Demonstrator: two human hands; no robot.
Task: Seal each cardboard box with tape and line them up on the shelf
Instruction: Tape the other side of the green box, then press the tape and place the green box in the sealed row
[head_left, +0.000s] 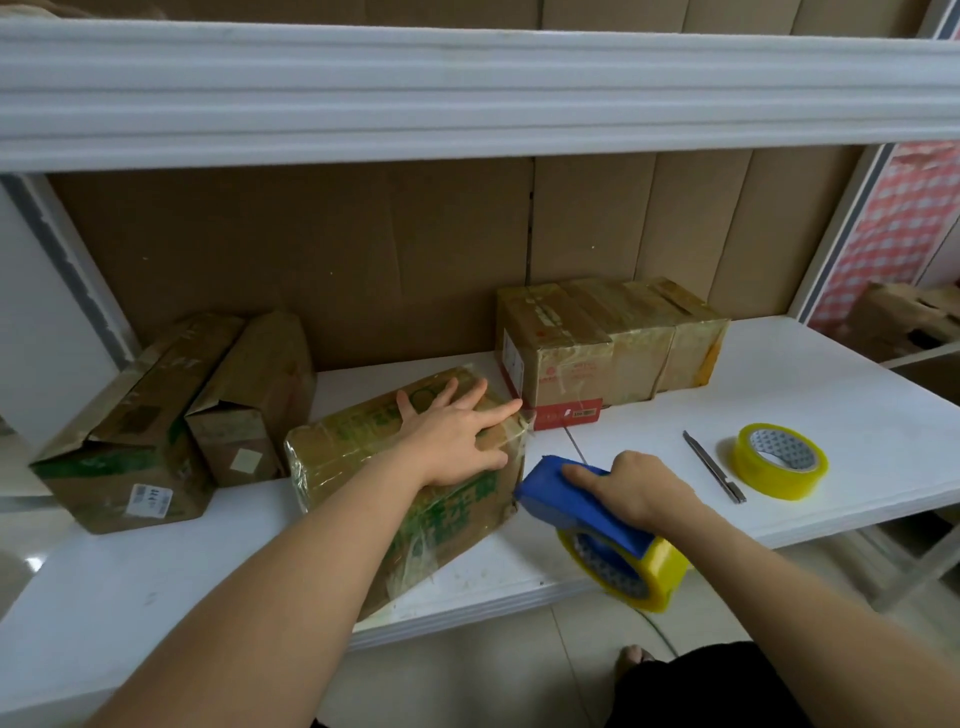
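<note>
Now the left hand lies flat, fingers spread and straight, pressing the top of a green-printed cardboard box near the shelf's front edge. That box runs diagonally, its long axis going from the front edge back toward the row of taped boxes at the rear; its far corner nearly touches them, and the forearm covers part of its top. Just beside its right end, the right hand grips a blue tape dispenser, fingers curled over it, its yellow roll overhanging the front edge. Two open boxes lie toward the left end. A utility knife and spare tape roll rest toward the right.
</note>
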